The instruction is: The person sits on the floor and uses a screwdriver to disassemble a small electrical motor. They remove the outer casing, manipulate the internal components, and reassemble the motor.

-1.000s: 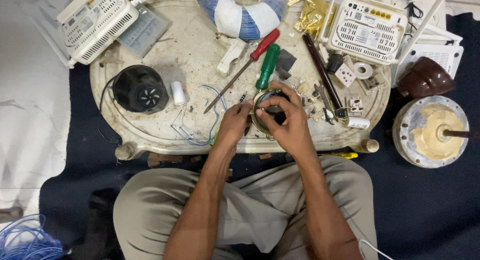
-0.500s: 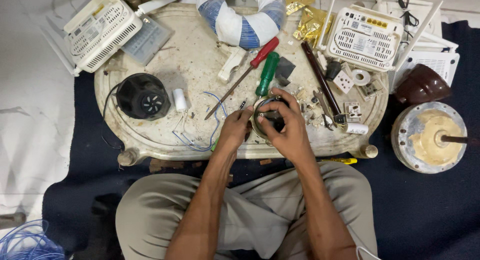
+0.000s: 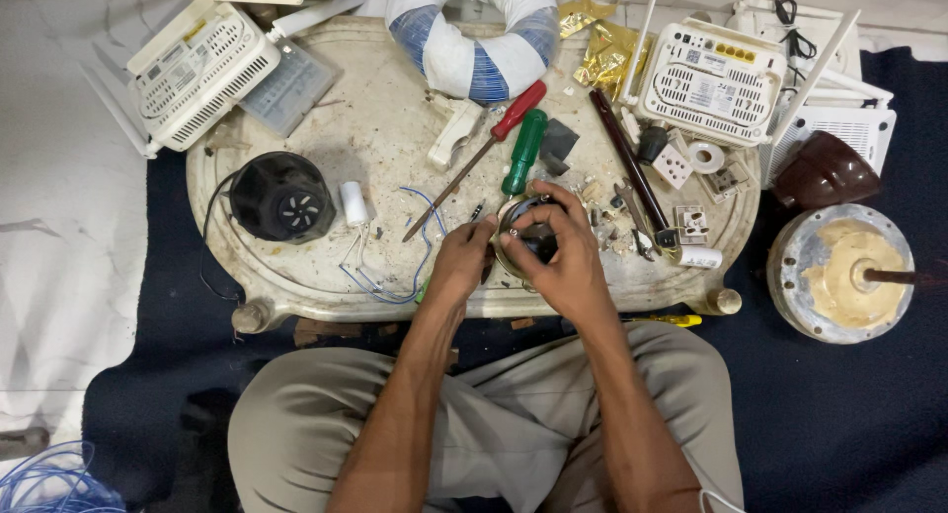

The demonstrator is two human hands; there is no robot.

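Metal-rimmed round motor part [image 3: 526, 238] gripped at near edge of cream desk [image 3: 395, 138], right hand [image 3: 558, 261] curled closed around it, left hand [image 3: 461, 259] pinching its left rim, unchanged from a moment ago, green screwdriver [image 3: 523, 151] just beyond.

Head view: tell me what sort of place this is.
Probably an informal floor-level electrical repair spot. A person sits cross-legged at a low worn tray table strewn with screwdrivers, white routers and a black motor, both hands, left hand and right hand, on a small round metal part.
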